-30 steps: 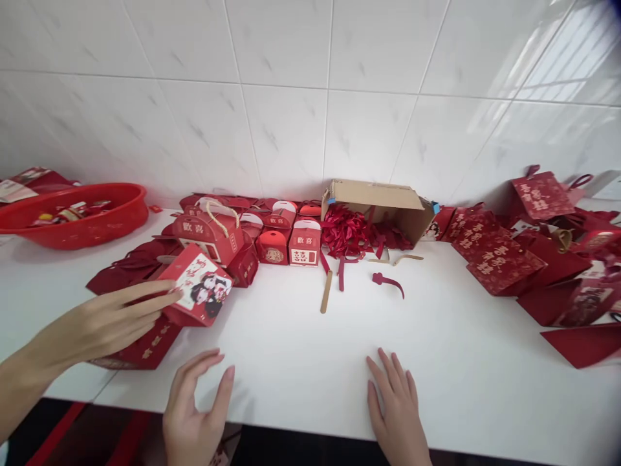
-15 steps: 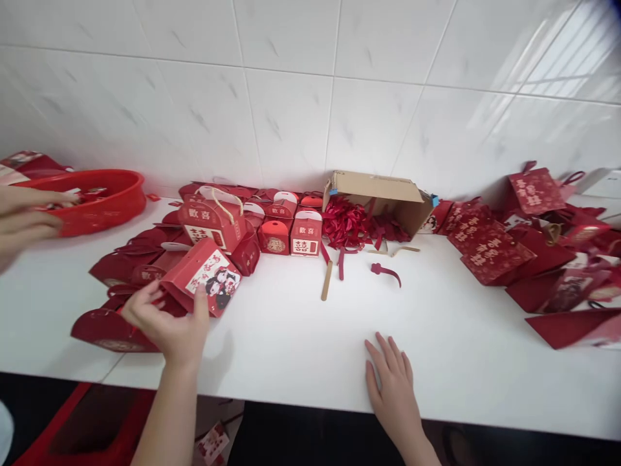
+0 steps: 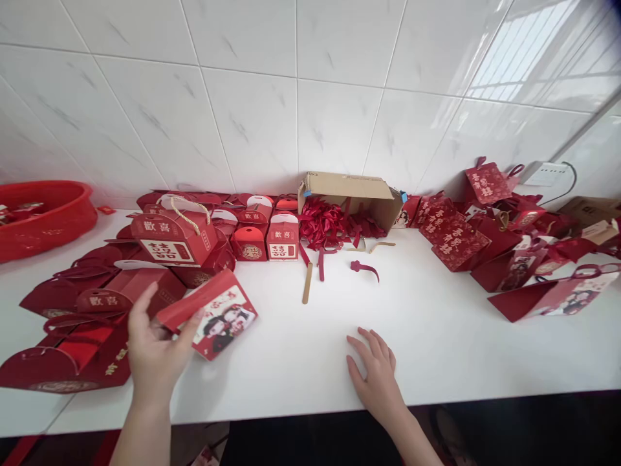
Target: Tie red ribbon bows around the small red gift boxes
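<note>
Your left hand [image 3: 155, 353] is closing its grip on a picture-printed gift box [image 3: 220, 318] near the desk's [image 3: 436, 349] front-left edge; your right hand [image 3: 376, 375] is lying open, empty. Folded boxes [image 3: 252, 236] are lining the back edge, flat ones [image 3: 72, 304] lying at left

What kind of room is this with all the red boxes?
Probably a kitchen-like workroom or small packing spot: a white counter against a tiled wall, heaped with red gift boxes, and a cardboard box spilling red ribbons. The left hand holds a picture box; the right hand rests flat on the counter.
</note>
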Available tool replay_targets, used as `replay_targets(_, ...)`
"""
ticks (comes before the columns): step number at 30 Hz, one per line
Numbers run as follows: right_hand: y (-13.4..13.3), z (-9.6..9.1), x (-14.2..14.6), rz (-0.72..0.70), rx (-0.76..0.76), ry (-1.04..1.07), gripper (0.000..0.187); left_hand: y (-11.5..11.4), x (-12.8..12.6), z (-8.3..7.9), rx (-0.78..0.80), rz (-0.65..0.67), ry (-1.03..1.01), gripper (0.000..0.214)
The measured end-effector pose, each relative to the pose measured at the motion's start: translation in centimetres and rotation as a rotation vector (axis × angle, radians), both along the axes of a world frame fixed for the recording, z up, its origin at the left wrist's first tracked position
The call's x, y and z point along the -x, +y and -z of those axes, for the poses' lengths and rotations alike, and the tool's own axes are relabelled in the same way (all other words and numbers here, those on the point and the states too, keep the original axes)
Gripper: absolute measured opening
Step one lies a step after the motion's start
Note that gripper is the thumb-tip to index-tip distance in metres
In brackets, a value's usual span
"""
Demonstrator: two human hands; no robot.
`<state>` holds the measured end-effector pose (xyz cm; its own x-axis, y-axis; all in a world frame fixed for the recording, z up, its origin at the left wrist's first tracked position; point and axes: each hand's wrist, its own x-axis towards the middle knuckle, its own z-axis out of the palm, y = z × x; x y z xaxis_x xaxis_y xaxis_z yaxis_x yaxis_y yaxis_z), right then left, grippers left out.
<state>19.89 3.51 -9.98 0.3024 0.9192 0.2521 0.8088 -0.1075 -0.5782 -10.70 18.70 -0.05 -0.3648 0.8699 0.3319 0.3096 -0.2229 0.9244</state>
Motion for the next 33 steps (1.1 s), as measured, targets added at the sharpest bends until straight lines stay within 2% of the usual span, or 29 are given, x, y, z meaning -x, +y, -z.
replay_targets(2,0.7,-1.6,0.1,-0.065,-0.021,0.18,0.032,-1.7,-1.7,0.2,0.081,0.146,-0.065,0.099)
replay_targets(4,1.5,-3.5,0.5,-0.184,-0.082,0.359,0.041,-3.7,-3.8,0.4,0.164,0.331,-0.124,0.095)
replay_targets(7,2.5,-5.9,1.8,-0.381,-0.179,0.567,0.071,-6.5,-7.0,0.7,0.217,0.541,-0.191,0.067)
replay_targets(9,2.9,-6.8,2.8,-0.453,-0.215,0.739,0.079,-7.8,-8.7,0.9,0.245,0.569,-0.255,0.05)
replay_targets(13,3.4,-7.2,4.2,-0.356,-0.239,1.052,0.055,-9.2,-10.6,1.2,0.228,0.503,-0.291,0.039)
replay_targets(17,3.2,-6.7,4.5,-0.285,-0.259,1.148,0.052,-8.8,-10.6,1.5,0.086,0.526,-0.318,0.059)
replay_targets(19,3.0,-6.6,4.5,-0.303,-0.276,1.133,0.048,-8.1,-9.9,1.7,-0.017,0.627,-0.202,0.049)
replay_targets(22,3.0,-6.7,3.7,-0.405,-0.294,1.016,0.025,-7.1,-8.9,2.2,-0.114,0.789,-0.007,0.006)
replay_targets(23,3.3,-6.8,3.1,-0.469,-0.3,0.951,0.022,-7.0,-8.7,2.4,-0.112,0.819,0.0,0.002)
replay_targets(24,3.8,-7.0,2.5,-0.539,-0.301,0.884,0.029,-7.1,-8.6,2.6,-0.094,0.828,-0.026,0.005)
replay_targets(26,5.6,-7.2,0.9,-0.601,-0.264,0.731,0.058,-7.5,-8.8,3.0,-0.043,0.82,-0.111,0.007)
replay_targets(27,7.0,-7.2,0.0,-0.578,-0.215,0.648,0.07,-7.8,-9.0,3.2,-0.029,0.824,-0.148,0.007)
replay_targets(28,8.7,-7.1,-0.8,-0.487,-0.143,0.549,0.075,-8.1,-9.2,3.3,-0.026,0.833,-0.178,0.007)
replay_targets(29,10.5,-7.0,-1.5,-0.366,-0.051,0.396,0.069,-8.4,-9.5,3.4,-0.034,0.843,-0.199,0.006)
replay_targets(30,12.4,-6.8,-2.2,-0.311,-0.009,0.324,0.052,-8.6,-9.7,3.5,-0.048,0.85,-0.213,0.006)
replay_targets(32,16.3,-6.4,-3.2,-0.263,0.035,0.224,0.028,-8.7,-9.9,3.6,-0.075,0.849,-0.223,0.006)
replay_targets(33,18.0,-6.3,-3.5,-0.268,0.054,0.181,0.028,-8.7,-10.0,3.6,-0.081,0.844,-0.222,0.006)
